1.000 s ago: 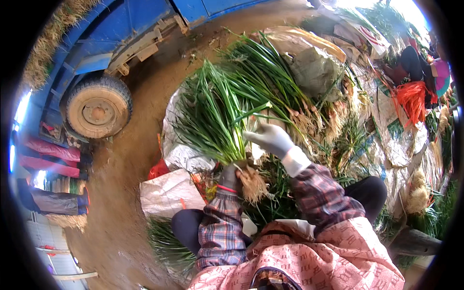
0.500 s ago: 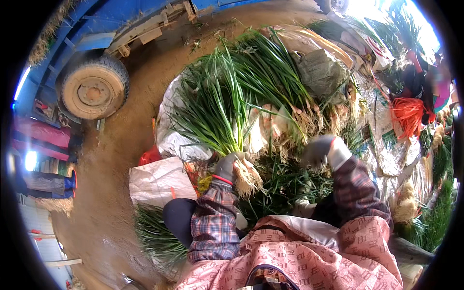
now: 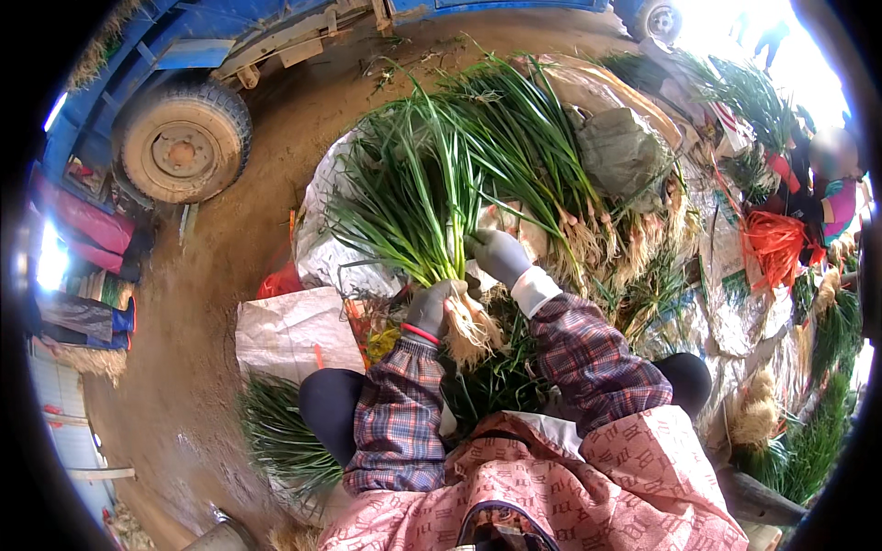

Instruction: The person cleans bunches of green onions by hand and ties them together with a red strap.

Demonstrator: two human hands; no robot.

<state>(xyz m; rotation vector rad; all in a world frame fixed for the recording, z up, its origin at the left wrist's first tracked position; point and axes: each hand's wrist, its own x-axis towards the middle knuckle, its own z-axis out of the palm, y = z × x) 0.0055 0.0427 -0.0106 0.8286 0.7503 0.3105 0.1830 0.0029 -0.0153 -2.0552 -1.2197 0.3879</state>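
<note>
The left hand (image 3: 430, 308), in a grey glove, is wrapped round the lower stems of a bunch of long green onion-like plants (image 3: 418, 202), the pale roots (image 3: 470, 332) hanging out beyond the fingers. The right hand (image 3: 501, 255), also gloved, is at the right side of the bunch, fingers partly curled against or just beside the stems; whether it grips any of them I cannot tell.

Well apart to the left of the bunch is a muddy truck wheel (image 3: 184, 142). Nearer on that side lie more green leaves (image 3: 285, 432), below the level of its roots, and a pale folded sack (image 3: 299, 335). The bunch's leaves spread over a white sheet (image 3: 322, 220). Just to its right, more plants (image 3: 533, 138) lie side by side, and beyond them sits a crumpled grey-green sack (image 3: 625, 151). Well to the right of the bunch are a heap of red strips (image 3: 772, 243) and, lower, a pale clump of roots (image 3: 758, 409).

As I judge it, this bunch is gathered, with its roots brought roughly together. No tie can be made out on it, though the left hand hides part of the stems. The plants to its right remain out of hand.
</note>
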